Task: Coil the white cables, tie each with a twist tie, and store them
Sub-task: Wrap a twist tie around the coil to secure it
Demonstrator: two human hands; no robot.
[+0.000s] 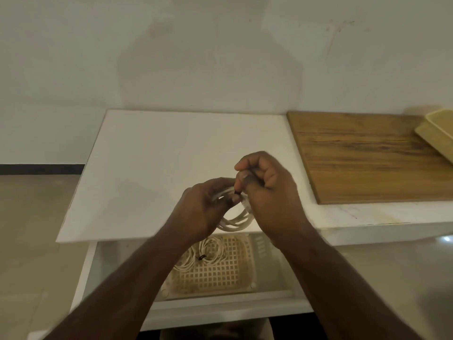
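Observation:
A coiled white cable hangs between both hands above the front edge of the white tabletop. My left hand grips the coil's left side. My right hand pinches a dark twist tie at the top of the coil. Below, in the open white drawer, a beige lattice basket holds two coiled white cables; one carries a dark tie.
A wooden board lies on the counter to the right, with a yellowish tray at its far right corner. A pale wall stands behind the table. Beige floor shows at the left.

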